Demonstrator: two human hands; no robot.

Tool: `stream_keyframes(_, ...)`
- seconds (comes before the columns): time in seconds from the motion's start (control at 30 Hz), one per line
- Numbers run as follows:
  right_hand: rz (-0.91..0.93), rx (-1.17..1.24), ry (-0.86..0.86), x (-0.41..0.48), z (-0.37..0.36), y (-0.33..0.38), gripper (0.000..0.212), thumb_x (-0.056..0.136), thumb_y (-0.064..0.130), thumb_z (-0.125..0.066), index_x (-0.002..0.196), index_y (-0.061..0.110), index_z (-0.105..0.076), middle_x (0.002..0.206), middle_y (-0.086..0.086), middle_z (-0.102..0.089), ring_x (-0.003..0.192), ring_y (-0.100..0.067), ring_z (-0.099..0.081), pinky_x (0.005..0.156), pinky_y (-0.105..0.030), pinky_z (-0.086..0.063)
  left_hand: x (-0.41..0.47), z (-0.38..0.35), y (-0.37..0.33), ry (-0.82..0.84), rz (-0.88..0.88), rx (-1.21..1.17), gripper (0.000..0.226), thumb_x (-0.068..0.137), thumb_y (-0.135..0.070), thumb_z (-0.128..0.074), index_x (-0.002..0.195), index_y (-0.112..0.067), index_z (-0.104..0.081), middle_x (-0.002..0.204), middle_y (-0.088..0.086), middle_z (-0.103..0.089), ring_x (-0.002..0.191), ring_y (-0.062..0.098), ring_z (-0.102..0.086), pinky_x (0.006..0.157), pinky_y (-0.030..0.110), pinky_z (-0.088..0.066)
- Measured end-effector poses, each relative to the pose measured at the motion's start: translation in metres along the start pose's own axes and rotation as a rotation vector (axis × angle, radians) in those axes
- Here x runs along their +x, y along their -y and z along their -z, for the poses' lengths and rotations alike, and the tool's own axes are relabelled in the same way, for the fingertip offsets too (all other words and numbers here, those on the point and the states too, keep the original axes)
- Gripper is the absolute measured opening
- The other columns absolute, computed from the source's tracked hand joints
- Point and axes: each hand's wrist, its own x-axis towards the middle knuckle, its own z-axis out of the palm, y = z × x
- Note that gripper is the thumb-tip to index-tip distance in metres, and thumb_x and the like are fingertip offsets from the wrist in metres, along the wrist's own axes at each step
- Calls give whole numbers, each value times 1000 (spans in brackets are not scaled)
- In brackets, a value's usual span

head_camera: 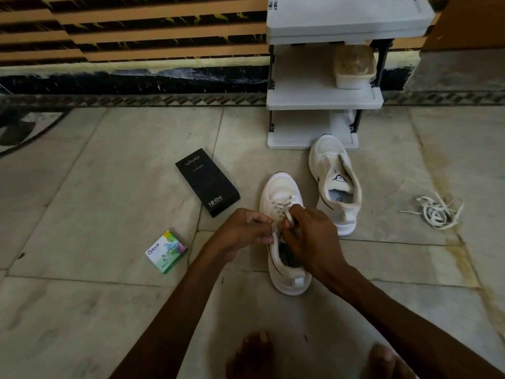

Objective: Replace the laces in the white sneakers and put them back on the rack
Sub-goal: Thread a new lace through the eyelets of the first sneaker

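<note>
Pinching the lace (284, 203) from both sides, the two hands meet over the upper eyelets of the near sneaker (281, 192). The left hand (243, 231) has its fingers (261, 234) curled around one end of the lace. The fingers (293, 214) of the right hand (311, 239) hold a small loop of the same lace. Neither hand is free.

This sneaker stands on the floor (109, 187) in front of the person. Its long axis runs from near to far: the heel is toward the person, and the toe points to the rack (322, 101), leaning a little to the left. The far sneaker (337, 187) lies just beside it on the right, with the same direction. Its toe almost reaches the base of the rack, its tongue is pulled up, and I see no lace in it. A loose bundle of laces (437, 212) lies well apart on the right.

I judge the lace to be flat, soft and very light. It will bend and twist easily, so it is better to hold it close to the tip when it goes through an eyelet. The tips themselves are hidden by the fingers. The sneaker looks light, with a soft upper and a firmer sole. For carrying to the rack, the heel collar or the small loop at the heel seems a good place to take it.
</note>
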Motion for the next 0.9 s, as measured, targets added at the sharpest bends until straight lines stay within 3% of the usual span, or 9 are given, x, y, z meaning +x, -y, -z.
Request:
stream_keyframes(0.27,84,64,-22,2,-5,0,13,80,11,-72,82,8,-59,70,-10,-61,59,-17,-48,57,-27,-39,5,-1,7,1,-6,35,22,86,-14,-71,105,-3,-71,99,11,-74,88,20,-73,84,33,-59)
stream_keyframes(0.43,104,29,14,5,-8,4,23,81,12,-72,100,4,-60,79,-15,-65,65,-27,-59,61,-34,-49,6,0,5,22,-10,35,20,87,-10,-69,107,-6,-72,101,10,-74,90,21,-73,88,36,-58)
stream_keyframes(0.6,65,28,115,7,-3,-2,35,76,13,-74,106,8,-57,89,-11,-64,77,-25,-58,66,-31,-44,6,3,2,72,-26,107,23,86,-1,-65,107,-9,-71,97,9,-74,88,19,-73,81,29,-59)
stream_keyframes(0.8,38,46,86,8,-2,-3,36,62,9,-78,87,17,-55,76,-3,-62,66,-16,-51,61,-29,-46,7,3,1,54,-44,98,22,84,3,-67,104,-4,-71,96,14,-74,83,22,-73,72,26,-59)
stream_keyframes(0.9,-19,172,56,6,-8,-5,30,65,7,-73,79,23,-51,74,2,-60,66,-16,-56,62,-38,-53,9,4,1,50,-54,100,20,84,3,-67,103,0,-70,95,16,-73,81,23,-73,70,27,-59)
